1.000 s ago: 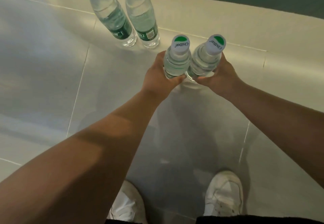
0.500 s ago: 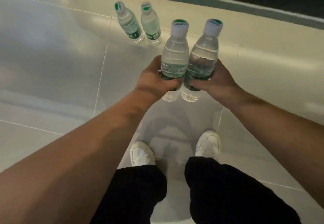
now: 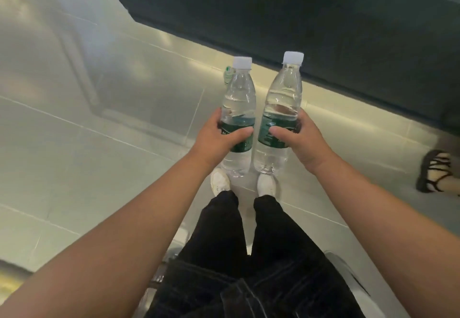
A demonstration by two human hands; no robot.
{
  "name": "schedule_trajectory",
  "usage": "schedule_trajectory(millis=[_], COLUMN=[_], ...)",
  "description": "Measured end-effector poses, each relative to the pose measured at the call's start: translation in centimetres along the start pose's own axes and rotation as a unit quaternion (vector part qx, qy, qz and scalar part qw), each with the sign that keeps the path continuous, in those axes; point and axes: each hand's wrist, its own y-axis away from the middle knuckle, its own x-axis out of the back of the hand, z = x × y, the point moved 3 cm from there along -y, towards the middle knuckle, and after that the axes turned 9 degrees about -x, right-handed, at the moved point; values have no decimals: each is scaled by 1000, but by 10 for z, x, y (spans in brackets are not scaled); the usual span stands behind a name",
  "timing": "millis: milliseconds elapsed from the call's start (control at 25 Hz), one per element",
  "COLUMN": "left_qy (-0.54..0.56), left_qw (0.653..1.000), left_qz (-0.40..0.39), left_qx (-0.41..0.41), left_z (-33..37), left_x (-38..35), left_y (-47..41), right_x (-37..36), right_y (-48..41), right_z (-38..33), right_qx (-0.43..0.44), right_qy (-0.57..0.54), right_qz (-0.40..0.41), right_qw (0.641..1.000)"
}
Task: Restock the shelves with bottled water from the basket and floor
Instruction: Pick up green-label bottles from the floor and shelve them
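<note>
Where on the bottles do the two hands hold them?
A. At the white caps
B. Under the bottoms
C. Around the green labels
C: the left hand wraps the left bottle and the right hand wraps the right bottle at the green labels, well below the caps.

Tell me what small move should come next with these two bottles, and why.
Probably raise both toward the dark unit ahead, likely the shelving: the left hand grips the left bottle, the right hand grips the right bottle, both cap-up and clear of the floor.
</note>
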Motion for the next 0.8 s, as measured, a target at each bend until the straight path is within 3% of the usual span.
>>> schedule_trajectory(millis=[200, 400, 680, 800], left_qy=[85, 143, 231, 254], left_qw=[993, 965, 871, 825], left_qz=[81, 221, 432, 505], left_qx=[-4, 8, 10, 14], left_z=[47, 42, -3, -26], left_x=[35, 54, 64, 63], left_y=[101, 188, 341, 406], right_x=[-37, -81, -169, -214], right_y=[85, 129, 195, 234], right_z=[-52, -77, -60, -36], right_qx=[22, 55, 72, 88], right_qy=[30, 109, 235, 291], right_qz=[-74, -177, -319, -390], right_qw=[997, 977, 915, 869])
